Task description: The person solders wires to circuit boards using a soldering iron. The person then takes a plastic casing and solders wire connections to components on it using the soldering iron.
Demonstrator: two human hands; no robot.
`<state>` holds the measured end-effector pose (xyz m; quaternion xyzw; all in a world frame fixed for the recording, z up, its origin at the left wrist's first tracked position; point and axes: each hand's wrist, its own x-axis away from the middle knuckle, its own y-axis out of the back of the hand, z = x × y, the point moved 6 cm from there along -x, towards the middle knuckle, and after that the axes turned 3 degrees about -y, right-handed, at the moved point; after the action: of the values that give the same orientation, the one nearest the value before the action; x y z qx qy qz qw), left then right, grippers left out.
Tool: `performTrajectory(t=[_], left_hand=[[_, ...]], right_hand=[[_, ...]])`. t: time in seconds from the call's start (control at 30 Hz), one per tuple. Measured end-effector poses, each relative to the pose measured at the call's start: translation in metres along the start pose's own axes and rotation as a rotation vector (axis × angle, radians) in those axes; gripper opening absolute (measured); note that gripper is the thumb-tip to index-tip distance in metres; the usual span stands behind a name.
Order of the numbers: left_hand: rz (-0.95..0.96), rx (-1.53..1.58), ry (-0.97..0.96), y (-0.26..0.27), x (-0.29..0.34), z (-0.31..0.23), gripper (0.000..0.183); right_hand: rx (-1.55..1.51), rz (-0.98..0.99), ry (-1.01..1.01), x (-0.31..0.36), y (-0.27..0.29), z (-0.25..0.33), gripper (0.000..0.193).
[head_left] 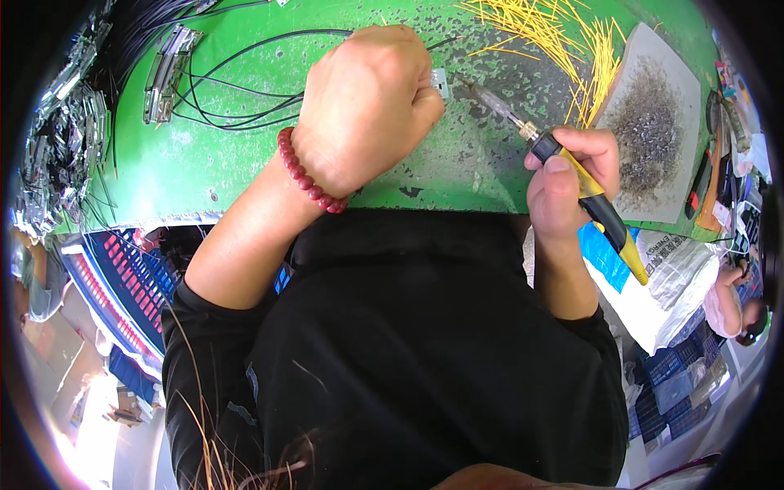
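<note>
My right hand (572, 175) grips a yellow and black soldering iron (603, 214) like a pen, its tip pointing up and left over the green table. My left hand (367, 102) is closed, back upward, with a red bead bracelet at the wrist. Its fingertips are hidden, so what they pinch does not show. A small silvery plate (442, 82) peeks out beside the left thumb, a short gap from the iron's tip. Black cable (269, 42) runs in under the left hand, and a thin black wire end (445, 41) comes out on its far right side.
Loose yellow wires (572, 45) lie at the back right. Beside them is a grey board (682, 122) covered in dark residue. Clear plastic pieces with black leads (170, 73) lie at the left. Below the table edge are a blue basket (135, 278) and a white bag (653, 302); another person (727, 298) is far right.
</note>
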<state>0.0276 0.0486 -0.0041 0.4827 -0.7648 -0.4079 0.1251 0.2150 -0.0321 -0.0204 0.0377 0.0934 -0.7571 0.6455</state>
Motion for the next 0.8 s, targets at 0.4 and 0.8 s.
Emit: performTrajectory(t=[0.4, 0.8], left_hand=[[-0.005, -0.009, 0.026, 0.0, 0.001, 0.002, 0.008], [0.0, -0.053, 0.029, 0.004, 0.001, -0.001, 0.008]], right_hand=[[0.271, 0.124, -0.106, -0.025, -0.019, 0.012, 0.025], [0.503, 0.27, -0.023, -0.087, -0.059, -0.014, 0.043]])
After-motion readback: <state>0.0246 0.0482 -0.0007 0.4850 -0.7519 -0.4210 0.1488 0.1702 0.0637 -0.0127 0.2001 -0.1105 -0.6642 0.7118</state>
